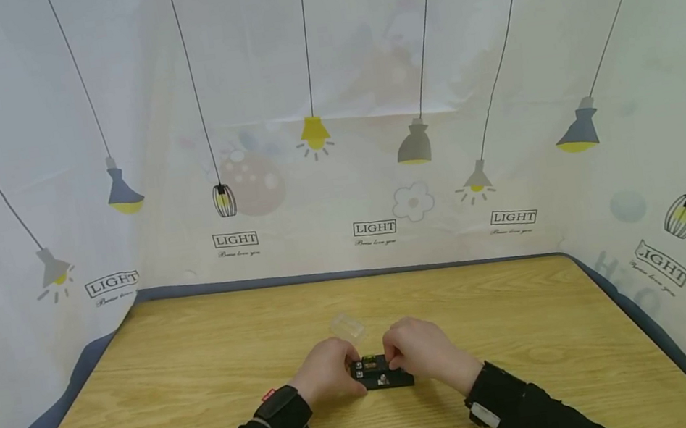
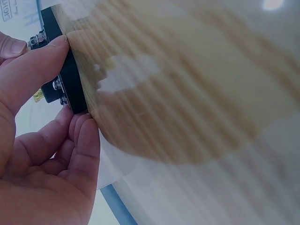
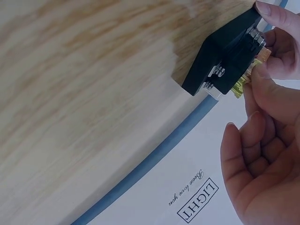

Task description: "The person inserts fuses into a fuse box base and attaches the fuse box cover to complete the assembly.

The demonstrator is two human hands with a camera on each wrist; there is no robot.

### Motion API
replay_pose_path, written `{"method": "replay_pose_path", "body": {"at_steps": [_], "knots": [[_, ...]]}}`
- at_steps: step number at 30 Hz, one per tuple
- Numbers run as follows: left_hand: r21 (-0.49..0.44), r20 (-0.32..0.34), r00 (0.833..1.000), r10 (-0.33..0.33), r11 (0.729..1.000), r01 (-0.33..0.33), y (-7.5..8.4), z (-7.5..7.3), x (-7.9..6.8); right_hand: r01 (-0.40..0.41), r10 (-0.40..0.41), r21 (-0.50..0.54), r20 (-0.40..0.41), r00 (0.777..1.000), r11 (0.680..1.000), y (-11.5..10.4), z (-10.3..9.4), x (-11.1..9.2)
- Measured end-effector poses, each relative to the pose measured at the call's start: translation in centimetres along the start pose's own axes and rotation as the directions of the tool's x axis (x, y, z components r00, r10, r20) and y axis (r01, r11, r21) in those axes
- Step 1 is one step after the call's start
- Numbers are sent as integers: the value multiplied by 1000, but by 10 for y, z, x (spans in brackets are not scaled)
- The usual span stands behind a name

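A black fuse block (image 1: 395,380) with metal screw terminals lies on the wooden table between both hands. The left hand (image 1: 328,371) grips its left end, thumb at the near side and fingers at the far side; the left wrist view shows this hold on the block (image 2: 74,84). Over the block's top, the right hand (image 1: 424,349) pinches a small blade fuse between thumb and index finger, largely hidden by the fingertips. A yellow see-through fuse (image 3: 238,88) and an orange one (image 3: 264,54) stick out beside the right thumb.
Behind the hands a clear plastic cover (image 1: 347,327) lies on the table (image 1: 234,331). White sheeting (image 1: 340,192) printed with lamps stands round the back and sides of the table.
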State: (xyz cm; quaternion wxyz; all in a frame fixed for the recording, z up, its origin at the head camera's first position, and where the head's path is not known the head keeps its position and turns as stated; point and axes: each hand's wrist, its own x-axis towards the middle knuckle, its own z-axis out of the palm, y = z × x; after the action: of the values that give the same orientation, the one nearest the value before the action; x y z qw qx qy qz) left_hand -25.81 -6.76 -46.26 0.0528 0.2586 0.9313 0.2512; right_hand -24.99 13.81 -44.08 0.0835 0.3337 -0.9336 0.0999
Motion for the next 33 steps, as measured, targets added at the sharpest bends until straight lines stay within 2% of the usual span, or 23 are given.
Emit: {"method": "replay_pose_path", "body": {"at_steps": [14, 33], "knots": [[-22, 0, 1000, 7, 1000, -7, 1, -1, -1, -5, 5, 9, -22, 1000, 1000, 0, 3, -1], [-23, 21, 1000, 4, 1000, -3, 3, -4, -2, 25, -25, 26, -4, 1000, 999, 5, -1, -5]]}}
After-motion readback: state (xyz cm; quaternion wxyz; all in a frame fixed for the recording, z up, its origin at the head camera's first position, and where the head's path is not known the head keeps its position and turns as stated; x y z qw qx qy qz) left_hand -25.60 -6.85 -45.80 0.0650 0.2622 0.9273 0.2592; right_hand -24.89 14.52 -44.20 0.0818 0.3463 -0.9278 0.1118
